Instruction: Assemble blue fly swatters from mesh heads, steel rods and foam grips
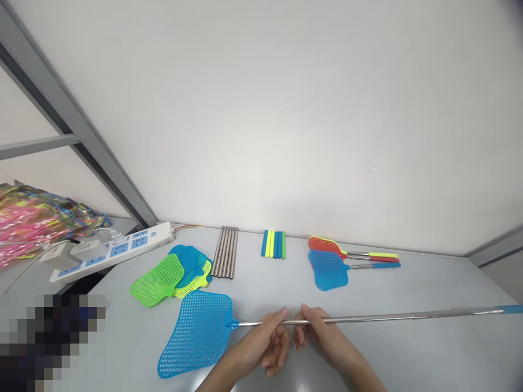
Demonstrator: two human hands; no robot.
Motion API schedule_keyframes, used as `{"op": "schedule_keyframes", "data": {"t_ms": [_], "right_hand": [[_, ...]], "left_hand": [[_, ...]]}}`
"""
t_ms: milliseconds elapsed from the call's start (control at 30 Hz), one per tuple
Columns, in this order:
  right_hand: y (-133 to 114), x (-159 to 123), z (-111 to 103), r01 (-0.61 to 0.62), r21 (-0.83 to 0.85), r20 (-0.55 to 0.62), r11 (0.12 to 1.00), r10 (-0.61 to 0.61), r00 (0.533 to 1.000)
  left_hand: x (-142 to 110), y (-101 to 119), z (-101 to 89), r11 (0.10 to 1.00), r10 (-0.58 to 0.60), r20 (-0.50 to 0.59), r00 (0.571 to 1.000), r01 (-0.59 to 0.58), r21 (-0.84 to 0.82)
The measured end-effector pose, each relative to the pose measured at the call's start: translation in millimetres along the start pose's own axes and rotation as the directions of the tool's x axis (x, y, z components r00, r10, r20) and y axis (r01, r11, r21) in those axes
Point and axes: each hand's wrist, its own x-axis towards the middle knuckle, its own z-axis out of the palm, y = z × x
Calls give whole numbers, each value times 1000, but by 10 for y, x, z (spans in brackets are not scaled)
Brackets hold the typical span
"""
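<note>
My left hand (pixel 265 343) and my right hand (pixel 322 335) both grip the thin metal rod of a blue fly swatter (pixel 196 332), close together near its head end. The swatter's blue mesh head lies to the left above the table (pixel 408 359). The telescopic rod stretches far right and ends in a blue handle (pixel 510 309) at the frame's edge.
Loose swatter heads, green, yellow and blue (pixel 174 275), lie at left. Behind are several metal rods (pixel 225 251), several coloured grips (pixel 273 244) and three assembled swatters (pixel 339 258). A power strip (pixel 114 251) and shiny packaging (pixel 36 220) sit far left. A white wall rises behind.
</note>
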Motion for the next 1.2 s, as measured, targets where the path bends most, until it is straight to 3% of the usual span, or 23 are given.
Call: {"op": "schedule_keyframes", "data": {"t_ms": [200,367,467,567,633,767,1200], "right_hand": [[27,-15,-91,28,-12,-39,1000,-28,999],[68,-12,-162,18,101,-89,995,-9,996],[66,-2,-125,-8,177,-67,984,20,998],[74,15,-74,-25,263,-41,964,37,998],[85,24,-65,-25,307,-48,951,41,998],[97,24,-97,-10,362,-72,932,39,997],[124,38,-50,23,412,-66,911,5,998]], "left_hand": [[68,-5,0,989,136,-254,958,-147,-23],[67,56,-52,905,249,-575,780,-399,-149],[46,71,-76,844,297,-670,681,-515,-149],[51,46,-87,843,314,-736,599,-532,-73],[71,15,-101,869,327,-716,617,-494,-28],[111,-36,-138,904,335,-604,723,-427,-10],[134,-42,-33,921,334,-519,787,-389,4]]}}
